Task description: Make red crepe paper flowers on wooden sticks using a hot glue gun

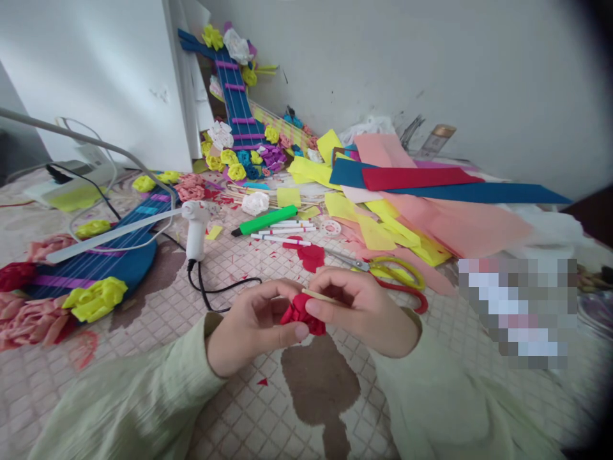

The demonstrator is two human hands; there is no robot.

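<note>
Above the front middle of the table, my left hand (246,326) is closed on a red crepe-paper flower (299,308), thumb in front and fingers behind. From the other side my right hand (368,316) pinches a thin pale stick (320,296) that lies against the top of the flower. Its thumb also presses on the red paper. Fingers hide part of the flower. Just beyond the hands, scissors (361,264) with yellow and red handles lie with their blades pointing left, near red paper scraps (311,257).
A white glue gun (195,233) with a black cord stands at the left. Beside it lies a blue guitar-shaped craft (136,252) with paper flowers; another blue guitar shape (234,96) leans behind. A green marker (268,220), white pens (287,231) and crepe-paper strips (454,191) lie farther back.
</note>
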